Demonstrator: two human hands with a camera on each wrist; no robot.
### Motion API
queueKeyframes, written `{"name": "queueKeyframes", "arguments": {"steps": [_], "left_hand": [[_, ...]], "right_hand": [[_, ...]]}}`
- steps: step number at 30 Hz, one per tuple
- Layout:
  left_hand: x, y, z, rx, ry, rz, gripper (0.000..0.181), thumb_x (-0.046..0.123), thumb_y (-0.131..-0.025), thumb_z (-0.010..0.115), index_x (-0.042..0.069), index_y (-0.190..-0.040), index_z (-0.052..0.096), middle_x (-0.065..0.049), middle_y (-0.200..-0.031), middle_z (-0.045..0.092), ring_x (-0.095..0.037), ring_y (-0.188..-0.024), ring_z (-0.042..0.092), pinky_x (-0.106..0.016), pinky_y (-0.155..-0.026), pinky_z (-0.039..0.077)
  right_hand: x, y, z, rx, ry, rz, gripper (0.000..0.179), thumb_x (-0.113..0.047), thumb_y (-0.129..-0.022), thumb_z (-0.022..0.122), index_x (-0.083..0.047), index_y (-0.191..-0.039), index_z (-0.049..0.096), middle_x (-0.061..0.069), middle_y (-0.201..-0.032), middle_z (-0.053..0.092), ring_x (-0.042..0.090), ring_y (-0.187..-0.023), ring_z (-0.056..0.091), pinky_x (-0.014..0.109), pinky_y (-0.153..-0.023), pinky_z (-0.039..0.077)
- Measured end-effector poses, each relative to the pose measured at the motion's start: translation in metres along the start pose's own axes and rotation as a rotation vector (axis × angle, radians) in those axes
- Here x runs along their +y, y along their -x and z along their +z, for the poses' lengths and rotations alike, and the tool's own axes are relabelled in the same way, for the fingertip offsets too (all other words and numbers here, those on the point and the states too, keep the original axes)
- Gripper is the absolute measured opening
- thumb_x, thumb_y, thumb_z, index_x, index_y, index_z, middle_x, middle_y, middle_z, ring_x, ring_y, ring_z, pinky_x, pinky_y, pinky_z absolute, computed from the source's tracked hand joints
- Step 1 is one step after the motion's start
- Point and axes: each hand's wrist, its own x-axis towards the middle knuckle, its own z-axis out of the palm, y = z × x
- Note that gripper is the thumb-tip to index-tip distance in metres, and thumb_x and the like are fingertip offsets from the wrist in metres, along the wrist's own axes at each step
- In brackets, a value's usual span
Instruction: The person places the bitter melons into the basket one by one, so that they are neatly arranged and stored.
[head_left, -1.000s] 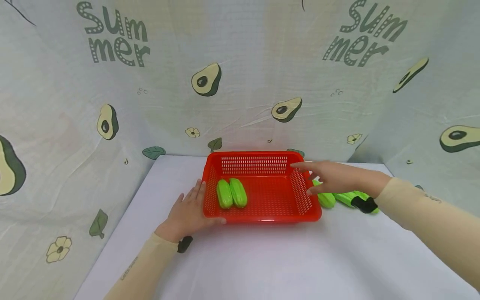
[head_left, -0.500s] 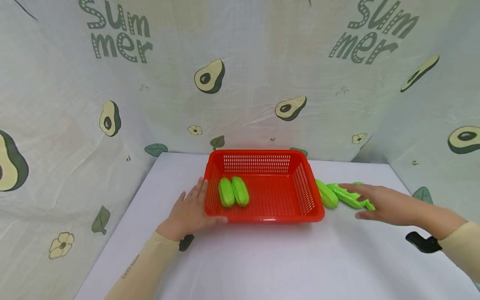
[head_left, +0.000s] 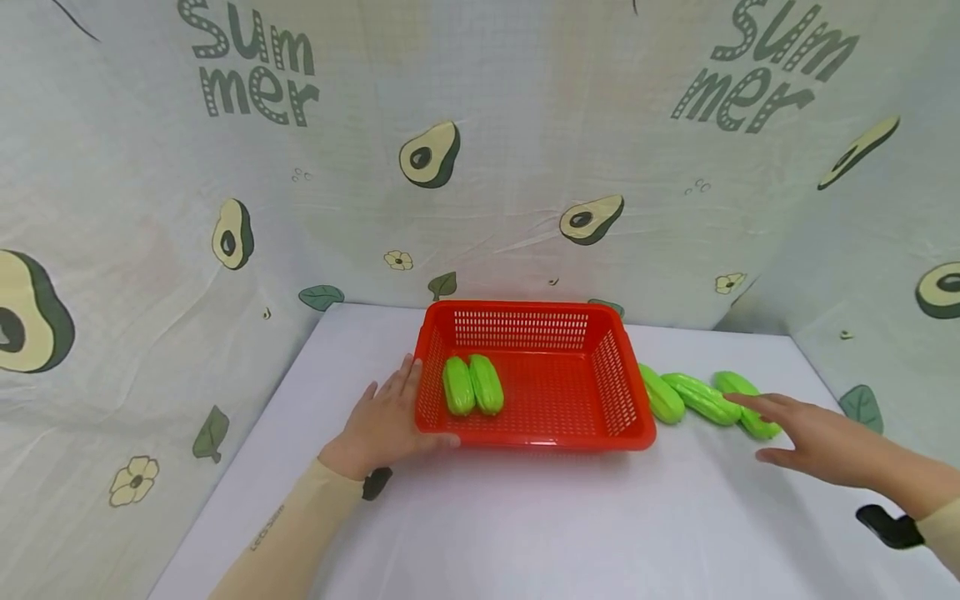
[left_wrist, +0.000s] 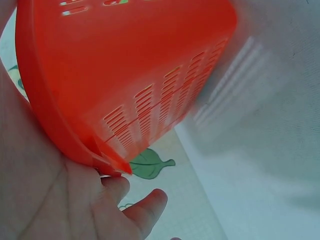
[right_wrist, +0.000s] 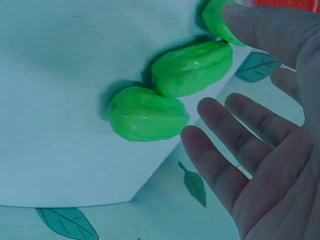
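My left hand (head_left: 382, 427) rests against the near left corner of a red plastic basket (head_left: 555, 442), its fingers along the side and its thumb along the front rim. The left wrist view shows the palm at the rim of the basket (left_wrist: 105, 65). Inside the basket, two bright green, ribbed gourds (head_left: 487, 385) lie side by side at the left. My right hand (head_left: 821, 439) hovers, fingers spread and holding nothing, near the rightmost of three similar gourds (head_left: 702, 398) on the table. In the right wrist view, that rightmost gourd (right_wrist: 147, 115) lies just beyond the fingertips.
A white cloth covers the table (head_left: 525, 525). Behind and beside it hangs a printed curtain (head_left: 495, 250) with avocados and leaves. The leftmost loose gourd (head_left: 663, 396) lies close along the basket's right side. Dark wrist cameras (head_left: 889, 527) sit under both wrists.
My right hand has moved right and toward me, from over the basket's right rim to beside the rightmost loose gourd, uncovering the loose gourds. My left hand has stayed at the basket corner.
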Motion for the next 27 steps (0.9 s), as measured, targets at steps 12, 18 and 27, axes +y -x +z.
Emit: {"name": "queueKeyframes", "arguments": {"steps": [12,18,27], "left_hand": [[0.0,-0.001,0.001,0.005,-0.005,0.002,0.129,0.087,-0.072,0.055,0.0,-0.158,0.014,-0.018,-0.164,0.015,-0.038,-0.146,0.024,-0.065,-0.111,0.023],[-0.002,-0.001,0.002,0.005,-0.01,0.002,0.129,0.087,-0.072,0.054,0.0,-0.158,0.014,-0.018,-0.164,0.015,-0.037,-0.147,0.023,-0.065,-0.112,0.022],[-0.002,-0.001,0.001,-0.005,-0.014,-0.001,0.131,0.09,-0.071,0.051,0.0,-0.159,0.012,-0.017,-0.164,0.014,-0.037,-0.147,0.022,-0.064,-0.112,0.022]], "right_hand": [[0.032,-0.011,0.006,0.116,0.116,-0.078,0.075,-0.017,-0.074,0.088,-0.009,-0.139,0.051,0.032,-0.134,0.045,0.052,-0.106,0.058,0.057,-0.073,0.055],[0.044,-0.025,0.007,0.078,0.093,-0.038,0.081,-0.02,-0.077,0.087,-0.013,-0.145,0.044,0.035,-0.141,0.035,0.06,-0.115,0.047,0.067,-0.079,0.05],[0.053,-0.045,0.022,0.005,0.016,0.039,0.076,-0.016,-0.081,0.082,-0.011,-0.147,0.045,0.038,-0.142,0.034,0.063,-0.117,0.045,0.071,-0.083,0.045]]}}
